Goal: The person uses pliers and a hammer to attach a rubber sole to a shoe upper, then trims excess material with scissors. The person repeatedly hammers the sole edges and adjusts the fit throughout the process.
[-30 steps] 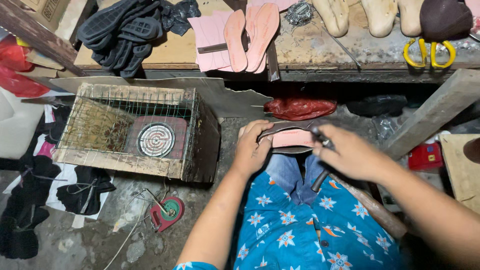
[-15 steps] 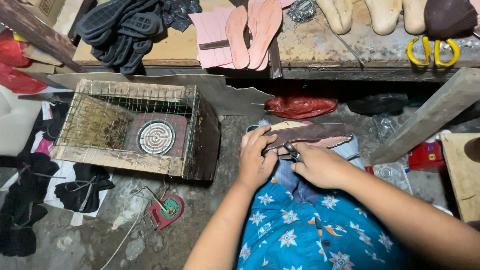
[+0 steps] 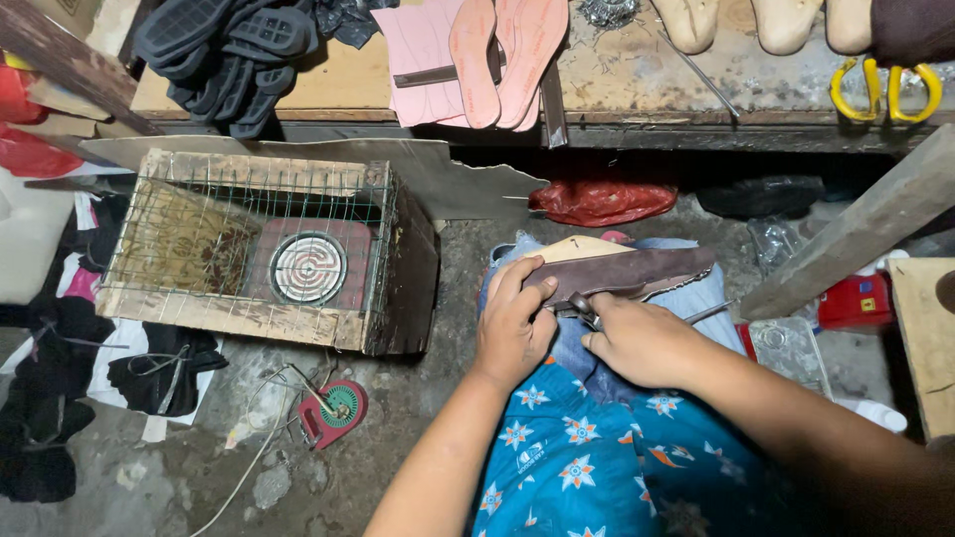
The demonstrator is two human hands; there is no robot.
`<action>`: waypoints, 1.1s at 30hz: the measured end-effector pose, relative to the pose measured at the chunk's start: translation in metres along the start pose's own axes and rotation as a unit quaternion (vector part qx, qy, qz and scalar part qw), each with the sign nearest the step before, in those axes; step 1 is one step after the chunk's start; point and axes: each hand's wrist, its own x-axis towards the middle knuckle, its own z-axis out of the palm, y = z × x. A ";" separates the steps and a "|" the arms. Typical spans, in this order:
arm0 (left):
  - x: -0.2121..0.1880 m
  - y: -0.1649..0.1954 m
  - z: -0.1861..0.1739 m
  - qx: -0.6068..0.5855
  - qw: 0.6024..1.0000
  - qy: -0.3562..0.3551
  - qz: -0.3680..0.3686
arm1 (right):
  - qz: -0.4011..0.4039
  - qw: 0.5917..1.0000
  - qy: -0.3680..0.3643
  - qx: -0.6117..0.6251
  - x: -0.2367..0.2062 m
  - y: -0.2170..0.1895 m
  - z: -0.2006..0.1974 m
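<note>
Head view showed my left hand clamped over the heel end of a shoe on its last, fingers curled across the brown upper. That shoe lay sole-side up across my lap, toe pointing right, with the pale insole exposed along its top edge. My right hand was closed around a metal plier-type tool, whose nose touched the lower edge of the upper, just beside my left thumb.

A wooden box with a wire-mesh top stood on the floor to the left, a round heating coil visible inside. Pink insoles and black outsoles rested on the workbench above. Yellow-handled scissors lay at its right end.
</note>
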 end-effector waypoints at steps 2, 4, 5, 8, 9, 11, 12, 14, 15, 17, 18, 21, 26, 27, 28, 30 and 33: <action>0.000 0.000 -0.001 0.010 1.000 0.000 0.009 | 0.003 1.000 0.002 -0.009 -0.002 0.000 0.002; 0.002 -0.002 -0.001 0.009 1.000 -0.010 -0.013 | -0.008 1.000 0.020 -0.017 -0.005 0.000 0.006; 0.003 -0.003 -0.001 0.008 1.000 -0.016 -0.025 | -0.006 0.999 0.024 -0.020 -0.007 0.000 0.008; 0.004 -0.005 0.000 0.020 0.999 -0.019 -0.032 | -0.002 0.999 0.043 -0.026 -0.012 -0.001 0.017; 0.004 -0.005 0.001 0.025 0.999 -0.021 -0.033 | -0.001 0.998 0.050 -0.026 -0.013 -0.001 0.020; 0.003 -0.004 0.002 0.029 0.999 -0.027 -0.035 | 0.010 0.998 0.055 -0.022 -0.012 -0.001 0.025; 0.003 -0.004 0.002 0.036 0.998 -0.028 -0.033 | 0.018 0.998 0.054 -0.018 -0.010 -0.001 0.027; 0.004 -0.002 0.001 0.047 0.998 -0.031 -0.031 | 0.025 0.998 0.051 -0.019 -0.004 0.001 0.030; 0.005 -0.002 -0.001 0.053 0.997 -0.044 -0.026 | 0.025 0.998 0.051 -0.022 -0.001 0.001 0.031; 0.010 -0.002 -0.006 0.065 0.995 -0.070 -0.017 | 0.022 0.998 0.052 -0.021 0.005 0.003 0.031; 0.012 -0.002 -0.008 0.059 0.995 -0.081 -0.015 | 0.020 0.998 0.053 -0.016 0.007 0.003 0.030; 0.022 -0.005 -0.013 0.044 0.993 -0.111 -0.011 | 0.020 0.999 0.045 -0.015 0.010 0.004 0.026; 0.025 -0.008 -0.012 0.035 0.991 -0.125 -0.023 | 0.013 0.999 0.042 -0.021 0.009 0.004 0.013; 0.024 -0.008 -0.011 0.041 0.991 -0.124 -0.026 | 0.015 0.999 0.047 -0.024 0.008 0.004 0.012; 0.022 -0.007 -0.010 0.046 0.991 -0.125 -0.031 | 0.017 0.998 0.050 -0.026 0.007 0.004 0.011; 0.018 -0.005 -0.009 0.053 0.991 -0.117 -0.032 | 0.009 0.998 0.048 -0.031 0.005 0.004 0.011; 0.012 -0.001 -0.011 0.067 0.992 -0.105 -0.026 | 0.001 0.997 0.048 -0.065 0.001 0.003 0.016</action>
